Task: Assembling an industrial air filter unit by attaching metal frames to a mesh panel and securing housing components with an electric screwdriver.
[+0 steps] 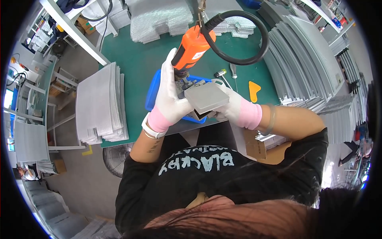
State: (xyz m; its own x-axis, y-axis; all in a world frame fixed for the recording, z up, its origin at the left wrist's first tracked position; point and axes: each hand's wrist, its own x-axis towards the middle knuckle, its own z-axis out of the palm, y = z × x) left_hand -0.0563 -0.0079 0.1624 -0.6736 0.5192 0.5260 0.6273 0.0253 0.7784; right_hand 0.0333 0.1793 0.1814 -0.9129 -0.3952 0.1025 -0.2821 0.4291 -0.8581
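An orange electric screwdriver [192, 48] hangs tip-down over the bench, with a thick black cable looping off its top. My left hand [169, 97], in a white glove with a pink cuff, is closed along the screwdriver's left side; its thumb side reaches the edge of a flat grey part [207, 97]. That part is tilted, with a rounded-corner plate on top and darker pieces under it. Gloved the same way, my right hand [230, 104] grips the part from the right, its fingers mostly hidden beneath. Below both hands sits a blue tray [152, 93] of small metal pieces, partly covered.
Stacked sheet panels stand at left [97, 103] and right [304, 59] on the green bench [137, 59]. Bubble-wrapped stacks [159, 18] lie at the back. A small hammer [221, 73], a screwdriver with a grey handle [233, 71] and a yellow scraper [254, 91] lie right of the tray.
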